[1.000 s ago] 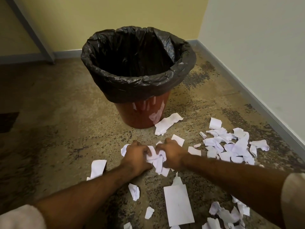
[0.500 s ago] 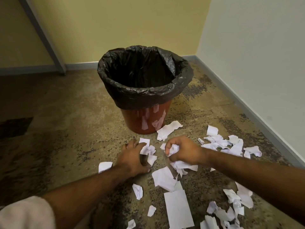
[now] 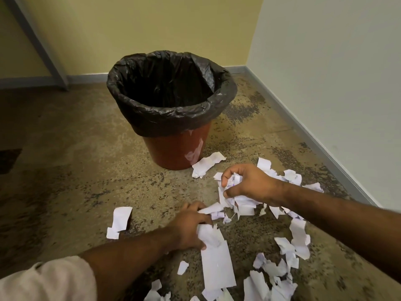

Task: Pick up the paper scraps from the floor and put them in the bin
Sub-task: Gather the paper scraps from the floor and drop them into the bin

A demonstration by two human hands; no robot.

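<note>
Mottled brown floor [image 3: 65, 148] meets a yellow wall [image 3: 141, 29] and a pale wall [image 3: 336, 61].

White scraps [image 3: 217, 266]; red bin [image 3: 173, 153]

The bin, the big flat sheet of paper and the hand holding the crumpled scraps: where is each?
bin [image 3: 173, 153]: head view, on its bare red wall.
big flat sheet [image 3: 218, 268]: head view, its middle.
right hand [image 3: 249, 183]: head view, back of the hand.
</note>
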